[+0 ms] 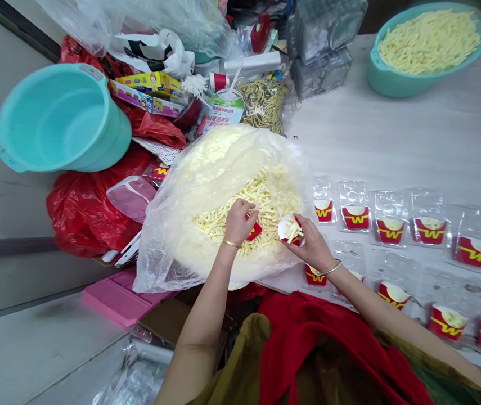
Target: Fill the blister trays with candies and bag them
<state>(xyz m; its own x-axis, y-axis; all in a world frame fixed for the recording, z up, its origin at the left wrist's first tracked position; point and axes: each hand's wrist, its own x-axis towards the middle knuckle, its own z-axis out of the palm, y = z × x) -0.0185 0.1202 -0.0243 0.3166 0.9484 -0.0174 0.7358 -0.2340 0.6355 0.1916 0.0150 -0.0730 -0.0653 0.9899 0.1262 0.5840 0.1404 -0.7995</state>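
My right hand [313, 243] grips a small red-and-white fries carton [294, 239], tilted, with several pale fries sticking out of its mouth. My left hand [240, 224] is over the heap of pale fry-shaped sticks [261, 191], its fingers closed together; what they pinch, if anything, is too small to make out. Beside and partly under those fingers, another red carton [255, 230] rests on the heap. The sticks lie inside a large clear plastic bag [160, 236] spread wide on the table.
To the right, rows of clear packets [355, 214] hold red cartons with a yellow zigzag mark. A teal tub [409, 84] full of sticks stands at the back right. At left, another teal tub [63, 118] sits above red plastic bags [84, 208]. Boxes and bags crowd the back.
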